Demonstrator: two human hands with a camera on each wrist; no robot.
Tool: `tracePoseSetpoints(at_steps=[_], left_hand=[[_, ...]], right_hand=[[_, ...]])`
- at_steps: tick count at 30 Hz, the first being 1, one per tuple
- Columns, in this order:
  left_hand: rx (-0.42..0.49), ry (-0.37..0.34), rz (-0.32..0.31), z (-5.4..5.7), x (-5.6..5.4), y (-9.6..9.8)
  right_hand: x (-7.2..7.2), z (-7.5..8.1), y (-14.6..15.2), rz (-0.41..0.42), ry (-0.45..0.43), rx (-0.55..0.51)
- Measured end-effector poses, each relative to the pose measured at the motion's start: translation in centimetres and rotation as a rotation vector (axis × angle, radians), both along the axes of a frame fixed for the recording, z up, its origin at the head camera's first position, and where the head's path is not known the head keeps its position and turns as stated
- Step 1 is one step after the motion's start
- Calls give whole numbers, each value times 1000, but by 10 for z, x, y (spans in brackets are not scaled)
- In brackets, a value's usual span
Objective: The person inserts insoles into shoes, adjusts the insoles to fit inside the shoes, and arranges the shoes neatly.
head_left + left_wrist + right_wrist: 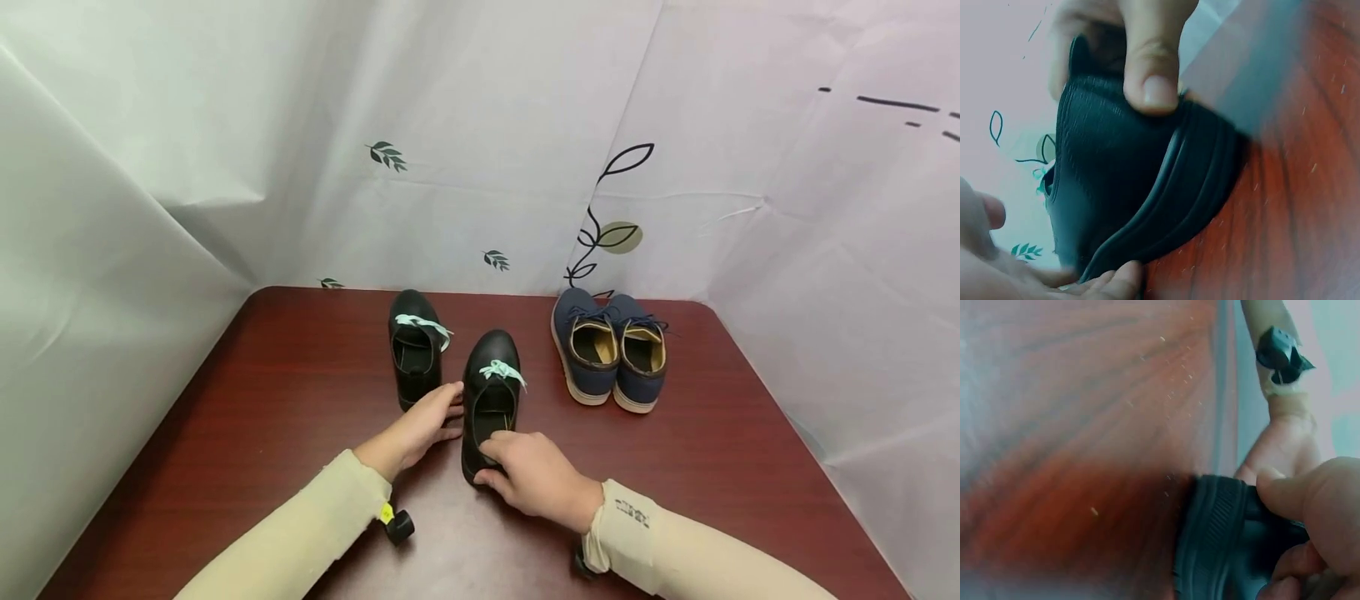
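Observation:
A black leather shoe [482, 384] with a mint-green lace bow stands in the middle of the table, toe pointing away. At its heel, my right hand [542, 477] pinches the collar, thumb behind the heel and fingers over the opening. My left hand [422, 427] is along the shoe's left side with its fingers extended. In the left wrist view, its fingertips [1124, 279] are right at the shoe's sole edge. The matching black shoe [414, 385], with a similar mint-green lace, sits farther back and left, just beyond the left hand.
Two navy shoes [594, 382] with tan linings and pale soles stand side by side at the back right. The reddish-brown table [315, 367] has rounded back corners. White cloth [465, 208] with leaf prints hangs behind and at both sides.

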State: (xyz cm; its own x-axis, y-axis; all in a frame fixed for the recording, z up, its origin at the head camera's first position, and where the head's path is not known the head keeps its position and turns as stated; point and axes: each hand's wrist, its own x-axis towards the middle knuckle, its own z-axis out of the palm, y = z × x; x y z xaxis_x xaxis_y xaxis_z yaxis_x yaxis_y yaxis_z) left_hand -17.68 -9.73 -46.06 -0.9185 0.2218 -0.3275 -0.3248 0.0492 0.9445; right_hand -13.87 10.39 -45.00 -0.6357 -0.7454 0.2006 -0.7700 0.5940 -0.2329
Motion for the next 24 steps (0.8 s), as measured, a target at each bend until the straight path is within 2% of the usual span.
tracePoseSetpoints(at_steps=[6,10,15,18,21,24], left_hand=[[-8,-7,-58,1,3,1],[20,9,-52,4,10,0],[59,100,-20,16,23,-5],[76,160,-27,26,30,-11],[78,214,-36,36,35,-21],[90,275,-12,44,37,-34]], right_hand=[[5,-5,1,27,61,-60],[8,-7,4,42,121,-66],[10,-5,2,75,241,-101],[11,-1,-1,108,310,-127],[11,5,-7,131,337,-141],[8,15,-16,135,345,-136]])
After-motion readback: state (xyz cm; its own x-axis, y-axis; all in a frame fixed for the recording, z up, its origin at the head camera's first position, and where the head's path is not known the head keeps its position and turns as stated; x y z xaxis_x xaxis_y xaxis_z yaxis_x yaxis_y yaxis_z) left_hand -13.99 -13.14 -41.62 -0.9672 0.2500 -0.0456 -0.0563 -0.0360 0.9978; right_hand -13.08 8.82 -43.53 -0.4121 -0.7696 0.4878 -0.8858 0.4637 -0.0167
